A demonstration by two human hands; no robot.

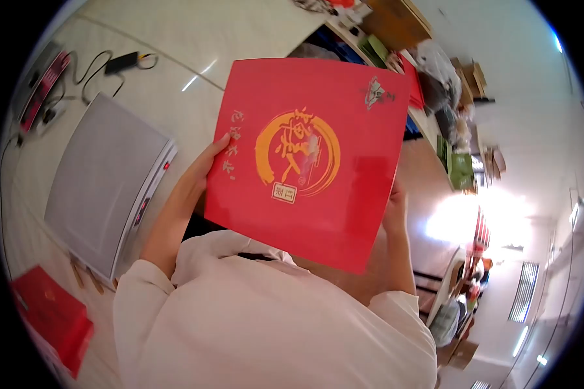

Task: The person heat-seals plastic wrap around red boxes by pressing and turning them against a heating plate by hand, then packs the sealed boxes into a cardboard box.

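Observation:
A large red square box (363,162) with a gold ring emblem and gold characters is held up in front of my chest, tilted. On its left edge is my left hand (215,152), with fingertips showing at the rim and the rest behind the box. My right hand (396,201) grips the opposite edge, its fingers mostly hidden behind the box. The box's printed face is turned toward the camera.
A grey flat-topped device (107,188) stands on the pale tiled surface (169,39) at left. Near it are cables, a black adapter (122,63) and red packaging (52,311). Shelves with bags and a green box (461,171) line the right.

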